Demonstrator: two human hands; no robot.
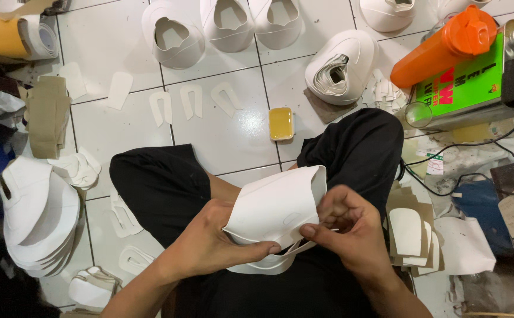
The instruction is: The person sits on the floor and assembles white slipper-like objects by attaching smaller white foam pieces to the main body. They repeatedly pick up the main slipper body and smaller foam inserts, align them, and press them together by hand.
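Observation:
I sit cross-legged in black trousers on a white tiled floor (227,132). Both hands grip a curved white shoe upper (274,203) over my lap. My left hand (210,244) cups it from below and the left, thumb pressed along its lower edge. My right hand (348,227) pinches its right edge with thumb and curled fingers. A second white piece (266,265) shows underneath, between the hands.
Finished white uppers (177,35) line the far floor, another stack (36,218) lies at left. U-shaped white cutouts (192,101) and a yellow block (281,123) lie ahead. An orange bottle (445,44), a green tin (472,85) and cables sit at right, with padded pieces (407,232) beside my knee.

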